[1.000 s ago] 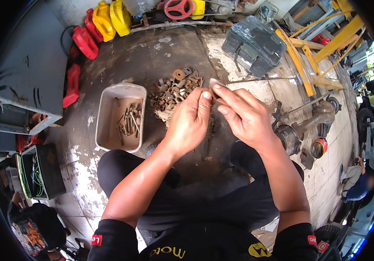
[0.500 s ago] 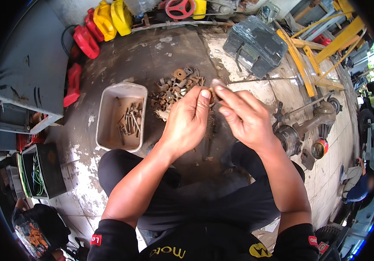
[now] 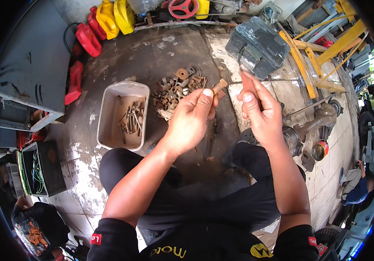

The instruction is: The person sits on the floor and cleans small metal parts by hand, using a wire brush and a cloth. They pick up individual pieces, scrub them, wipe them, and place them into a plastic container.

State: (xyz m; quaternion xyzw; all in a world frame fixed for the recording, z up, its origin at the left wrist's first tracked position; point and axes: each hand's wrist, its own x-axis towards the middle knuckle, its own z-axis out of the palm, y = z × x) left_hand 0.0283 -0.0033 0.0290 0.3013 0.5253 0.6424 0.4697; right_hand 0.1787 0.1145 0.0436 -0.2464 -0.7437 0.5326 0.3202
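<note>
Between the thumb and fingers of my left hand is a rusty bolt, its end pointing up and to the right. My right hand, a short way to the right of the bolt, is closed on a flat reddish-brown strip that looks like sandpaper. Behind my left hand, a heap of rusty nuts, washers and other metal parts lies on the floor. To its left stands a grey plastic tub with several loose bolts inside. My left hand partly hides the heap.
A black case lies at the far right, near a yellow frame. A greasy metal assembly and a small can are right of my knee. Red and yellow jerrycans line the back left. Another person is at the far right.
My hands have moved apart: the right one has shifted right, off the bolt. The bolt and the reddish-brown strip now show clearly.
</note>
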